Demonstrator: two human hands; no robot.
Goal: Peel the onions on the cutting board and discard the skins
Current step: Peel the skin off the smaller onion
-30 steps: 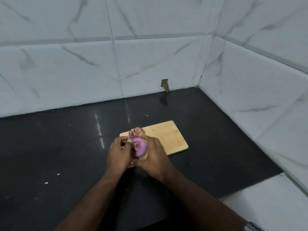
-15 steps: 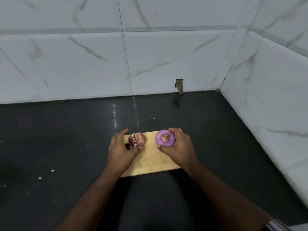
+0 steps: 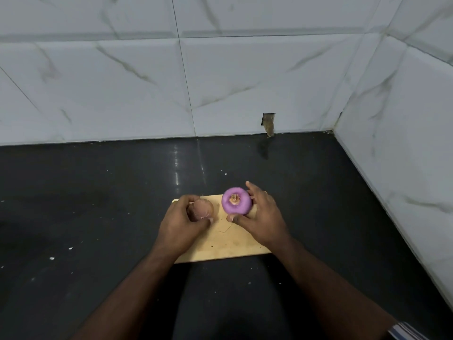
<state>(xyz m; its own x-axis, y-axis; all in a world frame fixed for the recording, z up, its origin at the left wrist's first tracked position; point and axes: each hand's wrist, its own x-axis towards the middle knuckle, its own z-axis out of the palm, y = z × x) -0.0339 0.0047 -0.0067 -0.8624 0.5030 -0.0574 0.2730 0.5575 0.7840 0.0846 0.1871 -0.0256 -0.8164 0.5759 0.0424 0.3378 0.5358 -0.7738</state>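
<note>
A wooden cutting board (image 3: 228, 244) lies on the black counter. A peeled purple onion (image 3: 236, 204) sits at the board's far right part, root end up. My right hand (image 3: 259, 217) holds it from the right, thumb at its near side and fingers round its far side. An unpeeled brown onion (image 3: 201, 209) is at the board's far left. My left hand (image 3: 182, 223) grips that onion from the left, fingers curled over its top and thumb beneath its near side.
The black counter (image 3: 98, 204) carries small white and skin flecks at the left. Marble-tiled walls (image 3: 220, 82) close the back and the right side. A small cut-out (image 3: 269, 122) sits in the back wall above the counter.
The two onions, held together a second ago, are apart. My right hand carried the purple one to the board's right; my left hand has closed round the brown one. The camera tilted down.
</note>
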